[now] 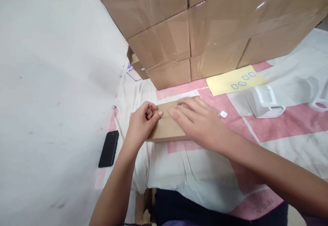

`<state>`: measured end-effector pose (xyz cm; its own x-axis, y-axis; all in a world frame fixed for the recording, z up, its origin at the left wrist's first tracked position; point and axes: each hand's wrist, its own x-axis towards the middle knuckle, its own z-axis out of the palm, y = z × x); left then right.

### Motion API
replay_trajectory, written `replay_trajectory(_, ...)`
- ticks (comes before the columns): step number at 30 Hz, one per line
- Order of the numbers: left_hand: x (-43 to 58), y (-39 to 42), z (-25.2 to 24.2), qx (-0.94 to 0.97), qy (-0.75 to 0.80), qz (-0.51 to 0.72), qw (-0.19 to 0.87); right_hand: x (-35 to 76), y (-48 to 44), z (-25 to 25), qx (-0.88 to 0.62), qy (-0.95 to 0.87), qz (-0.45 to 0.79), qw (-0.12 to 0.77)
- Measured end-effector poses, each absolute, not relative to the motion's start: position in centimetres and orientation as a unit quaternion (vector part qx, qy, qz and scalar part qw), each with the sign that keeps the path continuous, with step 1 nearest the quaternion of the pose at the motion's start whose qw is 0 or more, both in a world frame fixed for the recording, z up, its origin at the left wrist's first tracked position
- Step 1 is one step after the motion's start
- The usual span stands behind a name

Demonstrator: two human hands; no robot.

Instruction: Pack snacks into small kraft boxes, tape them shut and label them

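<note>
Forearms [256, 159] reach forward — hands [196, 120] on a cardboard box [166, 129], contents hidden.

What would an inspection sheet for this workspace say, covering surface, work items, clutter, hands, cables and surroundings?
Surface: wrinkled white-and-pink cloth.
Work items: small cardboard box lying on the cloth, partly covered by the hands.
Clutter: black phone at left; small white block, white device and yellow sheet with four pale pieces at right.
Hands: left hand at the box's left end, fingers curled; right hand at its right part, blurred.
Cables: nothing seen.
Surroundings: marked pale wall at left; taped carton stack behind.
</note>
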<state>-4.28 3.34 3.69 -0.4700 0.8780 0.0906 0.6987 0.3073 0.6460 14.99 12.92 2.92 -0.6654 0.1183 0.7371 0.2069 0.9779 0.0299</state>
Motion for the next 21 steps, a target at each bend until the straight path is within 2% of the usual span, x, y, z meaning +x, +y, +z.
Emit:
replay_trajectory(2,-4.1,3.1,3.4,0.496,0.802,0.314,0.111,15.0,13.0,2.8,-0.085,-0.913,-0.024,0.399)
replay_trajectory(9,-3.8,2.7,3.0,0.551,0.788,0.275,-0.006,14.6,14.2,2.4,-0.160,-0.921,0.237,0.265)
replay_trajectory(16,-2.1,0.1,2.3,0.625,0.715,0.260,-0.175,14.2,14.7,2.0,-0.147,-0.891,0.310,0.298)
replay_trajectory(21,-2.3,-1.7,0.4,0.666,0.687,0.206,-0.202,14.2,14.7,1.6,-0.152,-0.870,0.329,0.335)
